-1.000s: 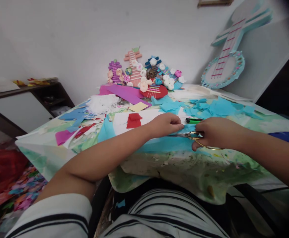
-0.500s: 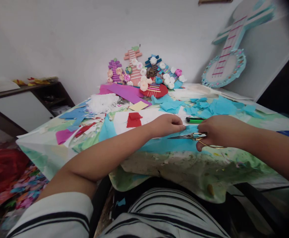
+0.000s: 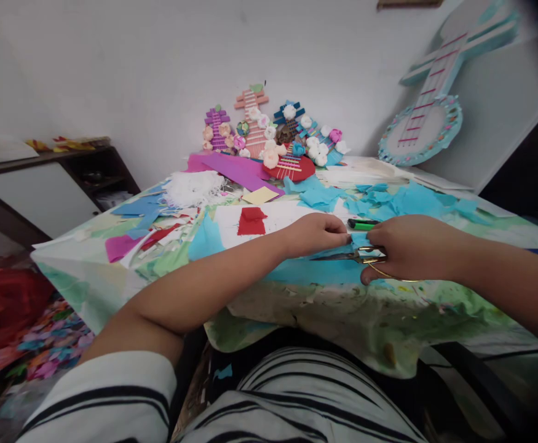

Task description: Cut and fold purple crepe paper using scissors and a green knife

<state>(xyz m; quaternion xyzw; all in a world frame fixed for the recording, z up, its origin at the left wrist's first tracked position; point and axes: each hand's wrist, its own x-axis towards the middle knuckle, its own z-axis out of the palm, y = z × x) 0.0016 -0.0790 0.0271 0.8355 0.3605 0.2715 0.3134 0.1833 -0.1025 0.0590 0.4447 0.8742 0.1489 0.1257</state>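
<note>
Along the near edge of the green-and-white cloth-covered surface [image 3: 79,246], the person's right hand [image 3: 414,246] curls snugly around gold-handled metal scissors [image 3: 356,255], their blades pointing left over a thin, light-blue paper sheet [image 3: 310,271], which the left hand [image 3: 317,234] pinches between thumb and fingertips.

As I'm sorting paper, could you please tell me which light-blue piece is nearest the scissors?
The light-blue sheet in front, right at the scissors in the right hand; the crumpled light-blue scraps lie farther back.
</note>
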